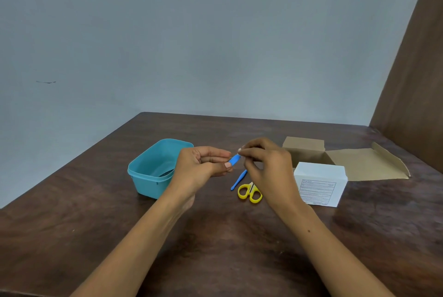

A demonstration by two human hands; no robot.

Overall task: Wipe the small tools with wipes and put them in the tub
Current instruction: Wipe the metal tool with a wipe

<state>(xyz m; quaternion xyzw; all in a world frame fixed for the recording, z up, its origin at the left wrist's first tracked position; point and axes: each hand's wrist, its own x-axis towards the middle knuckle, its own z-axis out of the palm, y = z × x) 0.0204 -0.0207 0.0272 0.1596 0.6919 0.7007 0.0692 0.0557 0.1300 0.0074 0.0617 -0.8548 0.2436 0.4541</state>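
Observation:
Above the table's middle, my left hand (203,164) holds a small blue item (234,159) between thumb and fingers. My right hand (266,164) pinches its right end, where a bit of white shows at the fingertips. I cannot tell whether the item is a tool or a wipe packet. A slim blue tool (238,180) lies on the table below the hands. Scissors with yellow handles (249,193) lie beside it, their blades hidden under my right hand. The turquoise tub (146,169) stands open to the left, behind my left hand; something dark lies at its bottom.
A white box with a printed label (320,184) stands right of the scissors. Behind it sits an open brown cardboard box (309,150) with its flap (366,164) spread to the right. The dark wooden table (215,236) meets a wall behind and a brown panel at right.

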